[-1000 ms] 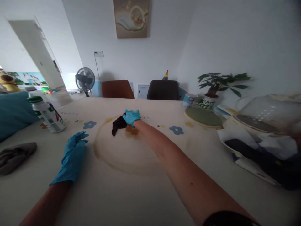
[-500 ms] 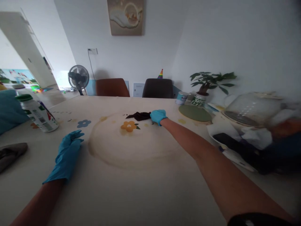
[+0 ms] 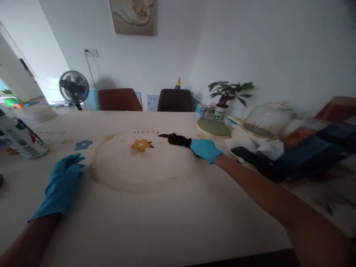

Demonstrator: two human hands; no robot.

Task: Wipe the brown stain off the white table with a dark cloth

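Observation:
My right hand (image 3: 205, 149), in a blue glove, is closed on a dark brown cloth (image 3: 178, 139) and presses it against the flower-printed tabletop (image 3: 155, 215). The cloth trails out to the left of my fingers, above the brownish ring stain (image 3: 119, 186). Also gloved in blue, my left hand (image 3: 64, 178) rests at the left side of the table with its fingers stretched and nothing in them. Beyond it stands a white bottle (image 3: 23, 140) with green and red markings, partly cut off by the frame edge.
A round green mat (image 3: 214, 127), a can (image 3: 200, 111) and a potted plant (image 3: 219, 110) stand at the far right. A glass pot (image 3: 267, 120), crumpled tissues (image 3: 271, 149) and a dark blue object (image 3: 311, 152) crowd the right side. Two chairs (image 3: 119, 99) stand behind the table.
My right hand has drawn the cloth rightward and nearer to me across the tabletop. The view has turned to the right. My left hand keeps about the same place on the table.

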